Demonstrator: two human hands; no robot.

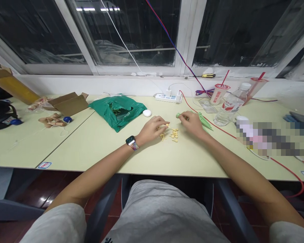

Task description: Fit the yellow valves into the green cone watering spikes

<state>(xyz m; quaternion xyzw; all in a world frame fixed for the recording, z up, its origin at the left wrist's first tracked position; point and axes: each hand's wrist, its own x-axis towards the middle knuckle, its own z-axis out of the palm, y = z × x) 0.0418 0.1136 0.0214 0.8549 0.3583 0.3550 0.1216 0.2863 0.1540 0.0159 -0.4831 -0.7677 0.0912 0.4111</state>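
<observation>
While 1 yellow piece (pixel 167 125) is pinched by the left hand (pixel 152 130) mid-frame, 1 green piece (pixel 178 115) is gripped by the right hand (pixel 192 123); loose yellow pieces (pixel 174 136) below and green strips (pixel 205 123) at centre-right are left unheld: little seems done.

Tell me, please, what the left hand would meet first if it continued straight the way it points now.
Probably the small green piece held in the right hand, across from the left hand. One view leaves depth unclear, so the hand might pass beside it.
</observation>
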